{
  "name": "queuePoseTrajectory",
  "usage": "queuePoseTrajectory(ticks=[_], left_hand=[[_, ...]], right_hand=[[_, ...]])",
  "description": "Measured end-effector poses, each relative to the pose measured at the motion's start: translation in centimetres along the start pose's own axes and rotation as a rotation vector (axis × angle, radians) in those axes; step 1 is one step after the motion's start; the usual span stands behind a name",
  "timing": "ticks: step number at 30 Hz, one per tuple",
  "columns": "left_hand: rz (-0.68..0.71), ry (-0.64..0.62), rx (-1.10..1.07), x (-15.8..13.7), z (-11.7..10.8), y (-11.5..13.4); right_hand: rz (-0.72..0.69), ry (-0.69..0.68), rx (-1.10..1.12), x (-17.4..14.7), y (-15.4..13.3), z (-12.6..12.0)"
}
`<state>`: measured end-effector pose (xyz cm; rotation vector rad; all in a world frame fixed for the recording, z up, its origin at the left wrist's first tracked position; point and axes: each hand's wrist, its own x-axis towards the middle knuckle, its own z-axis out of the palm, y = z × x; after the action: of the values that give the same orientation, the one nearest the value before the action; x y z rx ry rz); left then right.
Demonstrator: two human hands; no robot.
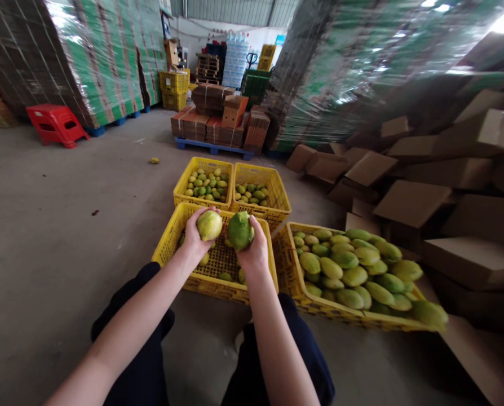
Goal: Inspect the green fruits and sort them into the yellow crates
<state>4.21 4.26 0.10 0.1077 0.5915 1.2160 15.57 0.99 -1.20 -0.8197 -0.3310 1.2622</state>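
**Pale yellow-green rounded fruit [210, 225] and dark green lumpy fruit [241, 230] held over a yellow plastic crate [169, 239]**

In the head view, the person's bare left hand [195, 231] has its fingers curled around the yellow-green fruit, clamped on it, with the fruit's broad face turned toward the camera. Just beside it, the right hand [257, 248] grips the dark green fruit from the right side; one digit lies along its edge, and the other fingers are mostly hidden. The two fruits are close but apart, both raised above the slotted yellow crate, where a few more green and yellow fruits [225, 276] lie on the lattice bottom.

Beyond that crate, two more yellow plastic crates [277, 189] stand side by side, each holding green and yellow fruits [207, 183]. To the right, another yellow plastic crate [286, 265] is heaped with larger, oblong, green-yellow fruits [356, 276].

A lone small yellow fruit [154, 160] lies on the grey floor [108, 197], with a red plastic stool [57, 124] farther left. Behind the crates, a blue pallet [213, 148] bears strapped brown cardboard stacks [224, 132]. Brown cardboard boxes [412, 208] pile up at right, beneath a film-wrapped green-and-brown stack [349, 67].
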Motion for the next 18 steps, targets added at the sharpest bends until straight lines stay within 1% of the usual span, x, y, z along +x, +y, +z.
queuePoseTrajectory(ticks=[3, 5, 7, 10, 15, 18], left_hand=[[0.030, 0.005, -0.019, 0.0, -0.1, -0.9], [0.093, -0.029, 0.047, -0.1, -0.1, -1.5], [0.165, -0.056, 0.149, -0.2, -0.3, -1.9], [0.251, -0.054, 0.245, -0.4, -0.8, -2.0], [0.207, -0.037, 0.319, -1.0, -1.3, -2.0], [0.216, -0.058, 0.351, -1.5, -1.3, -2.4]], right_hand=[[-0.108, 0.012, -0.056, -0.4, 0.7, 0.3], [-0.159, 0.049, -0.085, -0.5, 0.8, 0.3], [-0.173, 0.085, -0.106, -0.5, 0.7, 0.1], [-0.184, 0.076, -0.177, -0.5, 0.6, -0.3], [-0.187, 0.080, -0.225, -1.4, 1.2, -0.7], [-0.221, 0.077, -0.235, -2.1, 1.0, -0.7]])
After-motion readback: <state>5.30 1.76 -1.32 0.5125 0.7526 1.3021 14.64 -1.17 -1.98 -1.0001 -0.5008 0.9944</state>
